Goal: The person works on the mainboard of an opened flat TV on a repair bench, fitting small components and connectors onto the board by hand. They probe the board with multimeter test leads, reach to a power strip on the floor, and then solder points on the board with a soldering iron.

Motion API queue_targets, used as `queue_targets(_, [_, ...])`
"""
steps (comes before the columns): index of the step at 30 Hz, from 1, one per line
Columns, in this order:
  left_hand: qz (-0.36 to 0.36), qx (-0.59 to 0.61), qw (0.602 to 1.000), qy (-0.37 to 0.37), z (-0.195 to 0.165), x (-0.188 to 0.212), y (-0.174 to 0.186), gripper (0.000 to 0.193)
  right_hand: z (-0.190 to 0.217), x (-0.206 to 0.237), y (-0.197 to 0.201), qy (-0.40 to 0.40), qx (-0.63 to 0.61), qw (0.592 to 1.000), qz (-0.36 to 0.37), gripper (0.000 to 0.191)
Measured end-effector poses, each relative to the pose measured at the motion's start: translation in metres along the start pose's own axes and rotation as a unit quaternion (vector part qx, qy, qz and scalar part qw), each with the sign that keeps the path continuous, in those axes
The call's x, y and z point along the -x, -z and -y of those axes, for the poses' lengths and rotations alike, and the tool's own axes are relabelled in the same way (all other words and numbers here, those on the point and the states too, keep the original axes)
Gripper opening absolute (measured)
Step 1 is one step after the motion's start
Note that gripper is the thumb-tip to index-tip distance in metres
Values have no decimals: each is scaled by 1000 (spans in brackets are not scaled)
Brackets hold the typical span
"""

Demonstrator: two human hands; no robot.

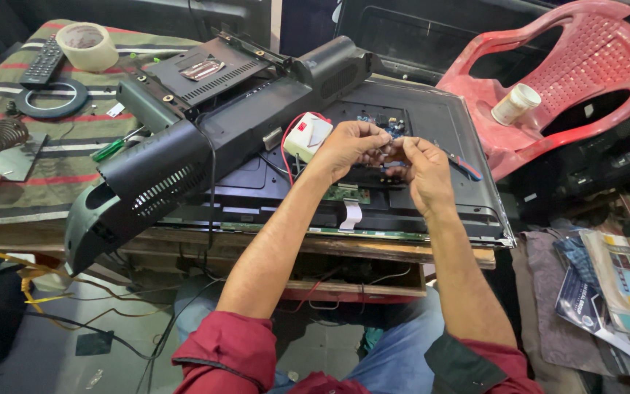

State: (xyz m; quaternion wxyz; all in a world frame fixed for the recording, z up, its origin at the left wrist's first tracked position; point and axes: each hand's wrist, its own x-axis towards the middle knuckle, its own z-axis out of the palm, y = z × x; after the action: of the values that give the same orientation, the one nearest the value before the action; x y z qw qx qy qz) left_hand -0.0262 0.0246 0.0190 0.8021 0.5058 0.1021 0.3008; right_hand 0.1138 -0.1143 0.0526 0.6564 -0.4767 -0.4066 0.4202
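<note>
**Both hands pinching a small part over the opened TV**

Currently both hands are raised together just above the middle of the flat-screen TV [432, 124], which lies face down on the wooden workbench [373, 252] with its rear cover off. Left hand [349, 146]: fingers curled narrow, tips pinched on a small dark part [390, 148] held between the two hands. Right hand [423, 171]: also closed narrow, thumb and forefinger meeting the same part from the other side. Part is too small and too covered by fingers to say what it is; looks like a bit of wire or a connector.

Directly under the hands: blue circuit board [384, 125] and a green board [345, 194] with a white flat ribbon cable [351, 214] hanging toward the bench edge. Just left of the left hand: white switch box [308, 136] with a red wire looping off it.

Removed black rear cover [205, 138] lies tilted across the TV's left side, overhanging the bench. Left of that, on a striped cloth [52, 168]: green-handled screwdriver [114, 148], roll of tape [87, 46], remote control [42, 61]. Red plastic chair [570, 80] tipped at upper right, with a white cup [515, 103] resting on it. Stack of magazines [614, 284] at lower right.
</note>
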Motion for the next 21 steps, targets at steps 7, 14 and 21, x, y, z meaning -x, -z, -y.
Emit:
queue_targets(7, [-12,-5,1000,6,3,-5,3,17,-2,-1,-5,52,22,998,-2,16])
queue_targets(14, [-14,-41,999,-16,11,-10,6,21,-5,-1,-16,175,264,945,-80,8])
queue_targets(21, [-31,-13,997,-65,31,-35,17,20,-19,-3,-18,271,374,883,-88,11])
